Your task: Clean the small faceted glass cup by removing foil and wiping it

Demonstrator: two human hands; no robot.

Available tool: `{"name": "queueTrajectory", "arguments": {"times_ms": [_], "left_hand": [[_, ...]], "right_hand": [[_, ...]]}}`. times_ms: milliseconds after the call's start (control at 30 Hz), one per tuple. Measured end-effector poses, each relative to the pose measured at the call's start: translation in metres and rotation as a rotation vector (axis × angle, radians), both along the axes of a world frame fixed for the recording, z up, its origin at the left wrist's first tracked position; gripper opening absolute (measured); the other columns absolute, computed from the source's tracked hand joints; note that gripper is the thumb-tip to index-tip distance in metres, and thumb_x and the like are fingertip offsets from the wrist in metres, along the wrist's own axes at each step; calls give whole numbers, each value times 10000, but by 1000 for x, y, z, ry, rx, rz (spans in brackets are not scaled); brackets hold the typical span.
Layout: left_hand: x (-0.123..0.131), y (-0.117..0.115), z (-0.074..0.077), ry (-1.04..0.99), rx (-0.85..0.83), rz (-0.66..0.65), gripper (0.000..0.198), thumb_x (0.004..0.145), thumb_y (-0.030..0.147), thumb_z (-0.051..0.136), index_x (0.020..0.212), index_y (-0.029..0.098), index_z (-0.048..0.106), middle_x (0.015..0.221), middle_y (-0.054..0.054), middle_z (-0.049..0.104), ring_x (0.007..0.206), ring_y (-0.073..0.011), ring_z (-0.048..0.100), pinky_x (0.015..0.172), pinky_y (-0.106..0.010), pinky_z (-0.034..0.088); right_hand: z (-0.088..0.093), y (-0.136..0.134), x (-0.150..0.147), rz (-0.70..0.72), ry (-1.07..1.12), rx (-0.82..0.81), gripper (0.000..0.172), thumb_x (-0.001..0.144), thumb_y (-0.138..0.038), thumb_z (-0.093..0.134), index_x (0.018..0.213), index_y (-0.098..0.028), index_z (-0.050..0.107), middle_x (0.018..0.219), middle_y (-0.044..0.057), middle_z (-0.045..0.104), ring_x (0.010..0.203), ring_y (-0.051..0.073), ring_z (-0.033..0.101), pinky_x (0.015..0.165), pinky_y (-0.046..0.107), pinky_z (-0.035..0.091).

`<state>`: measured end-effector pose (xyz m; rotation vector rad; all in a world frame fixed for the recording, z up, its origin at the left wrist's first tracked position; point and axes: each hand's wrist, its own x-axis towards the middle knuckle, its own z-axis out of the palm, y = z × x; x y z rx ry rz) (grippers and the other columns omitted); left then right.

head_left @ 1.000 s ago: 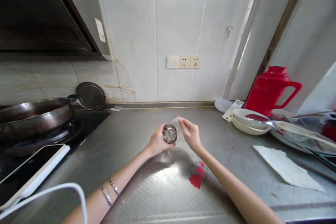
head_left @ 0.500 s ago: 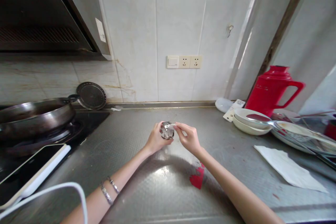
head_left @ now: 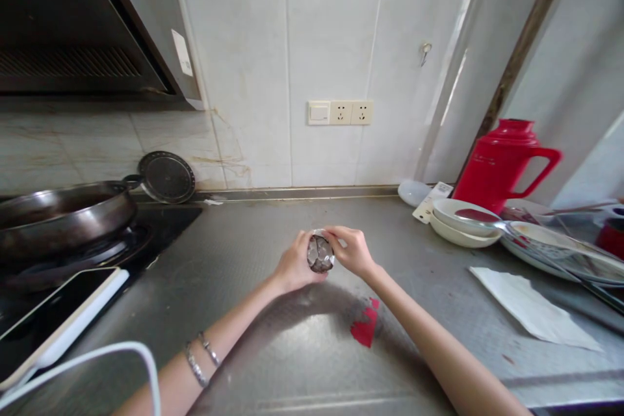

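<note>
My left hand point(head_left: 295, 264) is closed around the side of a small round object point(head_left: 320, 255). It is dark brown with pale grey patches, dark lines like cracks, and shiny spots. What kind of thing it is I cannot tell. My right hand point(head_left: 351, 249) has its thumb and forefinger pinched at the upper right edge of the object. A thin whitish piece point(head_left: 319, 233) shows along the object's top edge by those fingertips. Both hands are held above the metal counter point(head_left: 244, 234).
On the left are a pan point(head_left: 68, 214) on the stove, a round dark lid point(head_left: 166, 177) against the wall, and a phone point(head_left: 58, 325) with a white cable. Right: red thermos point(head_left: 504, 162), stacked bowls point(head_left: 463, 234), plate point(head_left: 531, 237), paper point(head_left: 533, 309). A red scrap point(head_left: 364, 327) lies between my arms.
The round object has turned in my left hand and now shows a darker, cracked-looking face. My right fingertips have come closer against its edge, and both hands sit slightly lower.
</note>
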<state>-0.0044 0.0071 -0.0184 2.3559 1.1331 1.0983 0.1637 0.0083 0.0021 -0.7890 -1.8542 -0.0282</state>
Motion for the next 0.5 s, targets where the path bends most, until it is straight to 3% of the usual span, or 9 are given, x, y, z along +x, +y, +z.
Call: {"name": "queueTrajectory", "arguments": {"times_ms": [233,500], "left_hand": [[2,0,-2,-20,-30,52,575,554,265,752,1055,193,480,1000,-43,530,915,-227,575,750,-342,493],[2,6,-10,-102,-34,-14,747,529,227,777,1203,216,455,1145,-79,527,1075,-256,545,929,-395,465]], "right_hand": [[-1,-5,-3,109,-163,189,268,902,-111,445,1070,-200,634,997,96,725,898,188,694,775,306,562],[1,-13,-8,142,-123,97,259,915,-171,425,1010,-216,662,956,78,733,875,176,693,771,295,555]]}}
